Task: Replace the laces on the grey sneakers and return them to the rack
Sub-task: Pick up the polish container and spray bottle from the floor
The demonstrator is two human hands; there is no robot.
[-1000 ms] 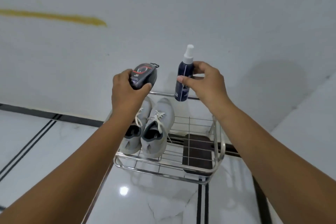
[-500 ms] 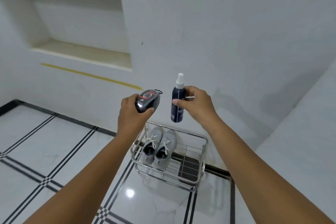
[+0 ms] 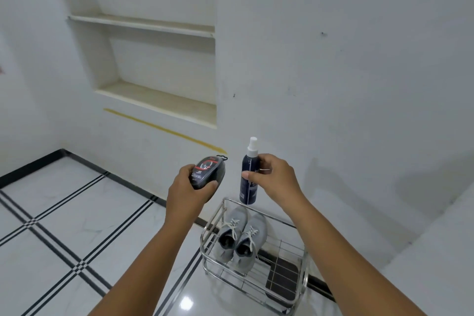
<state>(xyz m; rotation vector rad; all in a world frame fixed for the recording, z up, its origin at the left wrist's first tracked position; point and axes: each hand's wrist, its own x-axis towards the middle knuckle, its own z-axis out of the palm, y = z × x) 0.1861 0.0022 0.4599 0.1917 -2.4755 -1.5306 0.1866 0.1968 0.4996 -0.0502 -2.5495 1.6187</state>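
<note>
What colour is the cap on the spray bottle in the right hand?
White, atop the dark navy spray bottle gripped by the right hand; head view.

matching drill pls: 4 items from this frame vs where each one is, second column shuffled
Items:
1. grey sneakers
2. spray bottle
3. black oval case
4. dark mat

Places:
A. gripped in the left hand
B. under the wire rack, on the floor
C. side by side on the rack's top tier
D. held upright in the right hand

Pairs: 1-C, 2-D, 3-A, 4-B
</note>
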